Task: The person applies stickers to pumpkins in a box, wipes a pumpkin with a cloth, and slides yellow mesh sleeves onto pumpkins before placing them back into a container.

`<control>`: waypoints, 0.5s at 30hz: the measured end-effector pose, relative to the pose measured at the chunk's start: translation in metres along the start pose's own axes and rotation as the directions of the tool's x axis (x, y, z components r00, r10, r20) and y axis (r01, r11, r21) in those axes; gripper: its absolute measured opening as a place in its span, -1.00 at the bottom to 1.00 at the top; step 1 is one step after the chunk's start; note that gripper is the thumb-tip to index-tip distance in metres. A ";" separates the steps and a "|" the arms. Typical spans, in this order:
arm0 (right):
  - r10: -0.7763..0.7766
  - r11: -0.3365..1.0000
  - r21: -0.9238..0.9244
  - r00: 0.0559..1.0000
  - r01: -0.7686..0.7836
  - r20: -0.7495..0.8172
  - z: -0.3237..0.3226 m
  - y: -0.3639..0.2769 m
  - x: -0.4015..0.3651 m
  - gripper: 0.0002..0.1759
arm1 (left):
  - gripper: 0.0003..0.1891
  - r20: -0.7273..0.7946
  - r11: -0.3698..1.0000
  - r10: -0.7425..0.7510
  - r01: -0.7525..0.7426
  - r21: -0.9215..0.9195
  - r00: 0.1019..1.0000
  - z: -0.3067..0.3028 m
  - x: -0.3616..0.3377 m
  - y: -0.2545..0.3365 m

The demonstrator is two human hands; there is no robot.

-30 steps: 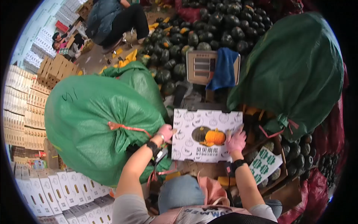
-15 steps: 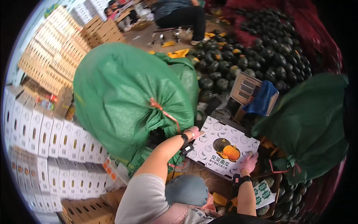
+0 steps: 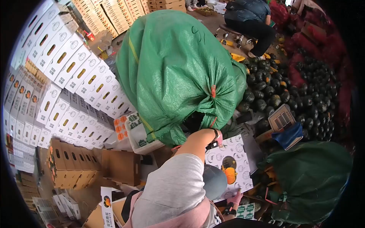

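A white cardboard box (image 3: 243, 163), its lid printed with pumpkin drawings and a dark and an orange pumpkin, lies in front of my knee, partly hidden by my left arm. My left hand (image 3: 219, 138), in a pink glove, grips its far left edge; the fingers are mostly out of sight. At the near edge, my right hand (image 3: 236, 198), gloved in pink too, holds the box with the thumb on top. Close beyond my left forearm bulges a big tied green sack (image 3: 171, 76). A sheet of green-and-white stickers (image 3: 246, 211) lies beside my right wrist.
White boxes (image 3: 76, 68) are stacked high on the left, with brown cartons (image 3: 70, 163) and an open carton (image 3: 121, 167) below. Dark green pumpkins (image 3: 311, 98) heap up at right. A dark green sack (image 3: 311, 182) stands near right. A person (image 3: 251, 22) sits at the back.
My view has swung to the left and down, so more of the white stacks and the brown cartons shows. Both hands stay at the box, which now appears turned and nearer my body.
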State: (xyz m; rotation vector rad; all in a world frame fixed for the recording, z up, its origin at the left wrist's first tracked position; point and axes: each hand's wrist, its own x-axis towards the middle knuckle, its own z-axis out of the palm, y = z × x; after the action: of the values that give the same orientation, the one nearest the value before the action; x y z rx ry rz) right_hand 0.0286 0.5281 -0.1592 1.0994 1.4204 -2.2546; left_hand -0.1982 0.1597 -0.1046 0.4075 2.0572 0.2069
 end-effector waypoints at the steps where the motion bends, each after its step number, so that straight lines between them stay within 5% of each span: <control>1: -0.009 0.999 -0.036 0.999 0.008 -0.032 0.004 0.000 -0.008 -0.32 | -0.28 -0.005 1.000 -0.010 0.010 0.026 1.000 -0.004 -0.025 0.010; 4: -0.120 0.992 -0.030 0.992 0.119 -0.035 0.002 -0.014 -0.009 -0.29 | -0.17 -0.107 0.983 0.175 -0.169 0.066 0.979 -0.011 -0.028 0.003; 6: -0.190 0.981 0.041 0.982 0.190 0.013 0.012 -0.037 -0.026 -0.23 | -0.15 -0.157 0.987 0.151 -0.159 -0.035 0.976 -0.034 -0.058 0.014; 7: -0.579 0.775 -0.118 0.772 0.621 0.261 0.033 -0.055 -0.048 -0.23 | -0.16 -0.318 0.965 0.112 -0.180 -0.191 0.941 -0.037 -0.054 0.011; 8: -0.393 0.920 -0.037 0.917 0.391 -0.076 0.061 -0.088 -0.064 -0.25 | -0.30 -0.542 0.896 0.260 -0.409 -0.172 0.799 -0.039 -0.051 0.003; 9: -0.549 0.820 -0.121 0.829 0.559 0.105 0.048 -0.112 -0.047 -0.27 | -0.38 -0.631 0.674 0.098 -0.518 -0.527 0.770 -0.052 -0.120 0.027; 10: -0.692 0.651 -0.203 0.682 0.731 0.235 0.056 -0.142 -0.050 -0.30 | -0.36 -0.659 0.397 0.138 -0.651 -0.647 0.739 -0.065 -0.145 0.032; 11: -0.654 0.739 -0.045 0.733 0.672 0.187 0.092 -0.179 -0.083 -0.35 | -0.37 -0.728 0.358 0.157 -0.726 -0.588 0.667 -0.077 -0.180 0.037; 12: -0.699 0.688 -0.049 0.680 0.724 0.220 0.106 -0.210 -0.092 -0.39 | -0.40 -0.796 0.166 0.229 -0.828 -0.536 0.561 -0.085 -0.205 0.037; 13: -0.832 0.258 -0.369 0.400 0.893 0.385 0.129 -0.237 -0.117 -0.43 | -0.45 -0.820 0.079 0.210 -0.845 -0.529 0.532 -0.091 -0.243 0.040; 14: -0.817 0.088 -0.381 0.286 0.920 0.501 0.132 -0.271 -0.110 -0.50 | -0.54 -0.852 0.246 0.143 -0.852 -0.463 0.504 -0.096 -0.274 0.038; 15: -0.845 -0.067 -0.267 0.087 0.961 0.527 0.147 -0.296 -0.119 -0.55 | -0.60 -0.913 0.226 0.124 -0.907 -0.355 0.388 -0.091 -0.294 0.039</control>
State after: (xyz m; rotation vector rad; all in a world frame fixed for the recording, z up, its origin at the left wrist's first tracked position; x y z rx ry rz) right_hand -0.1263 0.5270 0.1556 -0.7116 3.0639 -1.9316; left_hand -0.1356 0.0891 0.1909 0.4935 2.0260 2.2315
